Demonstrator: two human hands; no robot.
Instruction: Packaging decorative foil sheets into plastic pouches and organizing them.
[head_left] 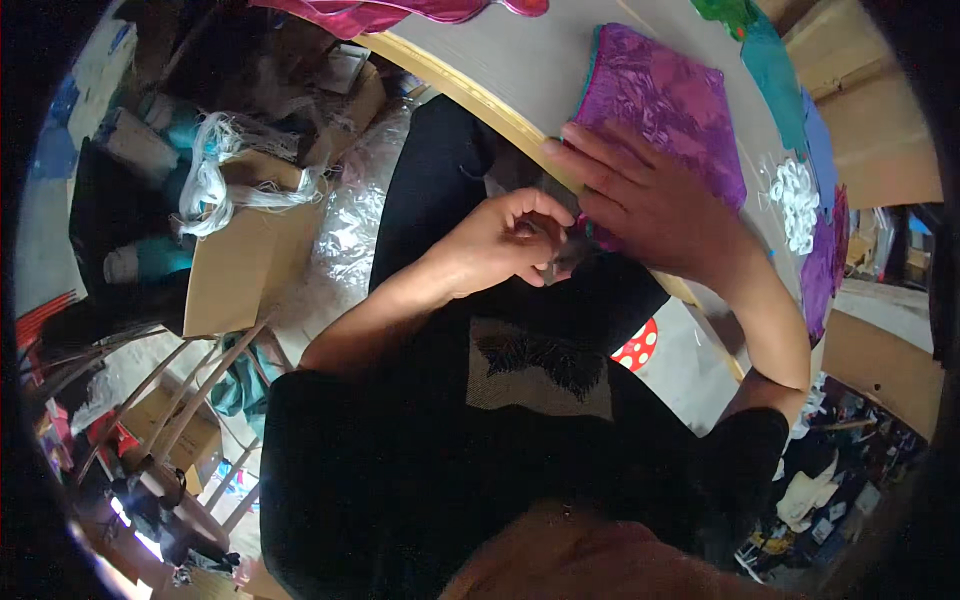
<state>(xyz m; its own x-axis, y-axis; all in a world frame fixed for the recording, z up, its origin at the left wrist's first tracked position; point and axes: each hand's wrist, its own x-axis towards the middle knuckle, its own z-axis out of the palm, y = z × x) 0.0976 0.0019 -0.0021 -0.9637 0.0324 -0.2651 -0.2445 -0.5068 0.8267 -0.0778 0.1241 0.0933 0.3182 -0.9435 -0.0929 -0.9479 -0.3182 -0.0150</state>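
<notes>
A purple patterned piece of fabric (pixel 662 95) with teal and pink edging lies on the pale table, its near end reaching the table edge. Over that near end my right hand (pixel 650 205) rests with its fingers stretched out to the left. My left hand (pixel 512 238) is just off the table edge, above my lap, close to the right hand's fingertips. Its thumb and fingers are curled into a pinch. Whatever sits between them is too small and shaded to make out. A bit of bright pink shows beneath the right hand.
The curved table (pixel 480 60) has a yellow wooden rim. Pink fabric (pixel 420 8) lies at its far left, teal cloth (pixel 778 95) and a bunch of white loops (pixel 795 205) on the right. Left of me stands a cardboard box (pixel 235 262) with white cord (pixel 208 180) over it.
</notes>
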